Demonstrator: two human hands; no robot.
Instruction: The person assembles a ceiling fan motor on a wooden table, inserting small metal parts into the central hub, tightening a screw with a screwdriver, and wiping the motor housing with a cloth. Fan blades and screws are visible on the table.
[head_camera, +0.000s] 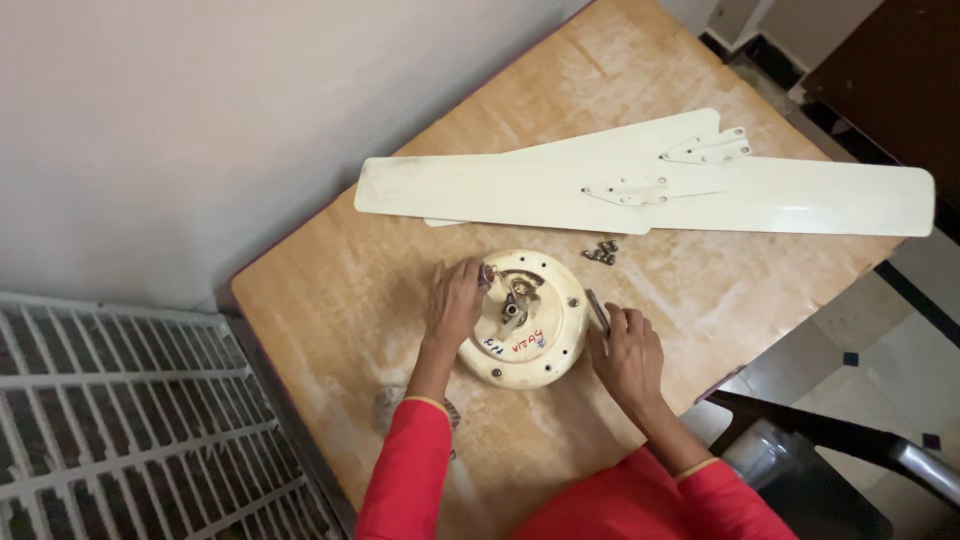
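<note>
Head view shows a cream ceiling-fan motor housing (522, 318) lying near the middle of the wooden surface (330, 300), with the left hand (455, 300) at its nine o'clock rim, fingers curled closed around a small dark part at the top plate. The right hand (625, 350) rests at the three o'clock side, fingers closed on a slim metal tool (596, 308) touching the housing edge. Detached blades (640, 185) lie at twelve o'clock, loose screws (601, 252) just beside them. By my judgement the motor is mid-disassembly; steadying the housing while working the fastener needs a firm counter-hold.
</note>
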